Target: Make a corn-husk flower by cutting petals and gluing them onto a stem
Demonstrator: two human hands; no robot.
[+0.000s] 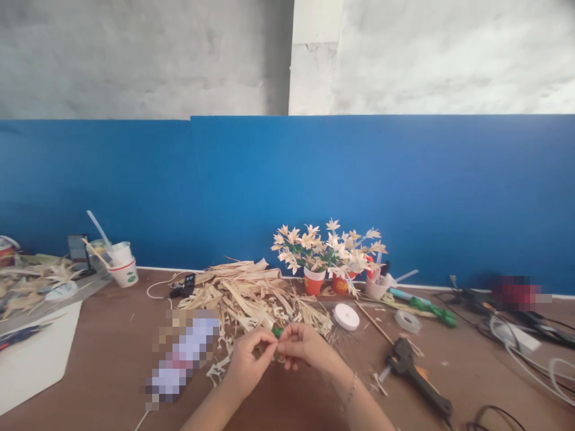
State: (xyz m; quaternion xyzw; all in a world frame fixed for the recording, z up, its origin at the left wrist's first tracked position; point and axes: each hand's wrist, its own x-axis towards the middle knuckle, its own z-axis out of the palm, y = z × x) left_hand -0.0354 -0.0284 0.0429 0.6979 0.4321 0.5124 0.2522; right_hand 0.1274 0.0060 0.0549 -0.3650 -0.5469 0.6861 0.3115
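Near the front middle of the table, my left hand (253,360) and my right hand (300,348) meet at the fingertips. Each has thumb and forefinger pinched together, and what lies between them is too small to make out. A bit of green (277,331) shows just behind the fingertips. Beyond both hands spreads a heap of dry, pale husk strips (251,293). Pale star-shaped flowers (335,242) stand behind it in red cups (313,281). A white tape roll (346,316) lies to the right of the heap.
On the right are a black glue gun (415,377), a clear tape roll (408,321), green tape (438,312) and tangled cables (516,341). A white cup (124,273) stands back left, near a white board (40,353). A blue partition (287,191) runs behind the brown table (108,359).
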